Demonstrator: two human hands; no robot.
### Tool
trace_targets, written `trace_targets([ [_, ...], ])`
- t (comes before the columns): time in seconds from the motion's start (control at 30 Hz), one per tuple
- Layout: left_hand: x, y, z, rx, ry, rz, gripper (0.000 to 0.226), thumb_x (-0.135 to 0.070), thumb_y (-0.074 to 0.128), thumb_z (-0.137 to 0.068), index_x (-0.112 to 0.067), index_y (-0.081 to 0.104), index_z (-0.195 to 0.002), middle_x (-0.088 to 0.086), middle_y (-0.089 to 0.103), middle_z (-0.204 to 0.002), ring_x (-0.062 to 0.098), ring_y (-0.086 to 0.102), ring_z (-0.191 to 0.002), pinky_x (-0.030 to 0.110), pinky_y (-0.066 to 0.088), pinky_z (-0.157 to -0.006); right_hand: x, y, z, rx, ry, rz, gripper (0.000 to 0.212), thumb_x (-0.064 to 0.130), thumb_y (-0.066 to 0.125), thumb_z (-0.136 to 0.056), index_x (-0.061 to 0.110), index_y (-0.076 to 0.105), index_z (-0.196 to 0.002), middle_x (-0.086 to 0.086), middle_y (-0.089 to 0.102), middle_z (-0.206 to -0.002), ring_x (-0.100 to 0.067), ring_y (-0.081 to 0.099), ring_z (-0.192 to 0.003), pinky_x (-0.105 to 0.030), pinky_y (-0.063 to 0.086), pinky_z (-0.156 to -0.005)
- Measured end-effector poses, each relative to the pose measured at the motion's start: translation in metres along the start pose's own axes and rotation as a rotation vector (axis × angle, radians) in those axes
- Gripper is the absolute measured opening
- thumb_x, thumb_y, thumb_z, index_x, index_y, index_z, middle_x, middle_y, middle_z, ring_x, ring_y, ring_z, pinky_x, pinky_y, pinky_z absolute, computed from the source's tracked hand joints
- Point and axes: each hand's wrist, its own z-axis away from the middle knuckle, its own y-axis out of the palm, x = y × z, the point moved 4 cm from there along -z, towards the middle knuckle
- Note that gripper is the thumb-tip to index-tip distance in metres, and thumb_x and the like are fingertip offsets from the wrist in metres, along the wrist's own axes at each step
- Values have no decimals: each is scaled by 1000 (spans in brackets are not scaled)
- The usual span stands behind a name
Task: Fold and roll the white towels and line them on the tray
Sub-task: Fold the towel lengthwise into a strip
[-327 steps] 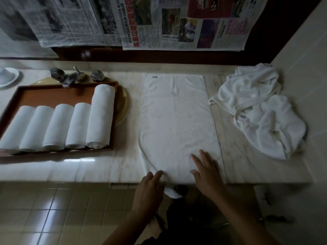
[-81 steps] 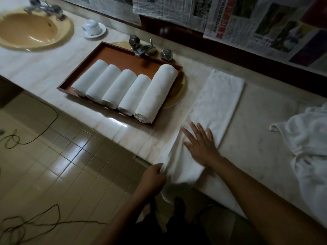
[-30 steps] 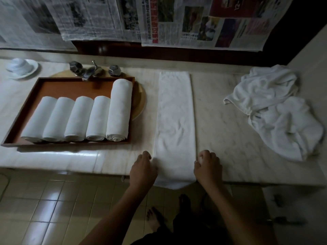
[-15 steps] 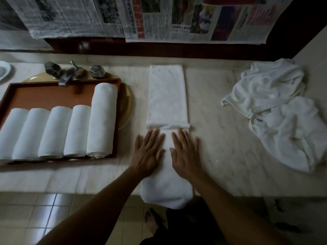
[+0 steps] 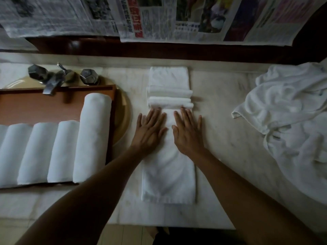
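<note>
Head view: both hands' straight fingers (image 5: 185,114) lie flat on the folded towel (image 5: 169,167), its folded edge at their tips.

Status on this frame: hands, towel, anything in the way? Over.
Left hand and right hand flat, pressing folded towel. Cloth ridge at fingertips. Loose towel pile right, apart from it.
</note>
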Motion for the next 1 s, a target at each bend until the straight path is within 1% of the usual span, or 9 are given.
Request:
trace_targets([
  [0.1, -9, -13, 11, -59, -102, 64, 66, -45, 6, -102, -21, 16, -164, 4, 9, -171, 20, 0, -158, 52, -5, -126, -1, -8, -7, -14, 15, 3, 53, 41, 37, -106, 22, 38, -156, -7, 30, -165, -26, 21, -155, -65, 11, -121],
  [0.17, -25, -17, 41, -132, -175, 117, 63, -35, 14, -102, -18, 20, -163, 5, 10, -171, 20, 0, -158, 54, 0, -127, -1, -17, 10, -44, 68, -62, 55, 34, 40, -105, 22, 32, -159, -6, 26, -167, -23, 15, -157, -63, 11, -122],
  [0.23, -49, -10, 84, -141, -156, 172, 61, -32, 19, -104, -16, 22, -162, 5, 10, -171, 20, 0, -159, 56, 3, -126, 5, -24, 47, -48, 119, -129, 58, 29, 41, -104, 22, 27, -161, -4, 20, -169, -21, 10, -158, -61, 11, -123],
  [0.4, -58, 23, 144, -15, -37, 116, 60, -43, 17, -108, -23, 13, -164, -2, -1, -172, 19, -2, -159, 62, 10, -124, 24, -14, 139, 85, -21, -36, 58, 41, 24, -106, 25, 23, -162, -2, 13, -171, -23, 7, -158, -64, 13, -121],
  [0.57, -16, 19, 147, -43, -91, 174, 61, -44, 19, -109, -19, 9, -164, -1, -4, -172, 25, -5, -158, 63, 13, -124, -13, -14, 154, 70, 145, 28, 60, 45, 23, -106, 21, 31, -160, -3, 23, -168, -28, 19, -156, -66, 12, -121],
  [0.67, -28, 9, 160, -113, -92, 199, 61, -36, 23, -108, -13, 12, -163, 6, 0, -172, 27, -3, -158, 60, 11, -126, -9, -23, 168, 10, 221, 7, 60, 42, 21, -106, 18, 30, -160, -6, 18, -170, -29, 16, -157, -62, 10, -122],
  [0.77, -64, 11, 168, -69, -28, 158, 61, -35, 25, -106, -19, 14, -164, 1, 1, -172, 22, -3, -159, 59, 3, -125, 30, -25, 174, 13, 137, -46, 59, 39, 26, -107, 19, 24, -162, -7, 14, -170, -29, 12, -157, -62, 10, -123],
  [0.87, -58, 22, 170, -2, 1, 125, 59, -44, 17, -108, -25, 13, -164, -5, -2, -172, 18, -6, -158, 63, 9, -124, 42, -16, 181, 67, 64, -47, 58, 44, 23, -108, 23, 24, -162, -3, 15, -170, -26, 9, -158, -64, 12, -121],
  [1.0, -22, 24, 176, -25, -70, 185, 60, -44, 20, -109, -22, 11, -164, -2, 0, -172, 21, -5, -158, 63, 17, -122, 17, -17, 187, 98, 121, -26, 59, 46, 20, -107, 24, 28, -161, -1, 18, -170, -27, 12, -157, -63, 10, -122],
])
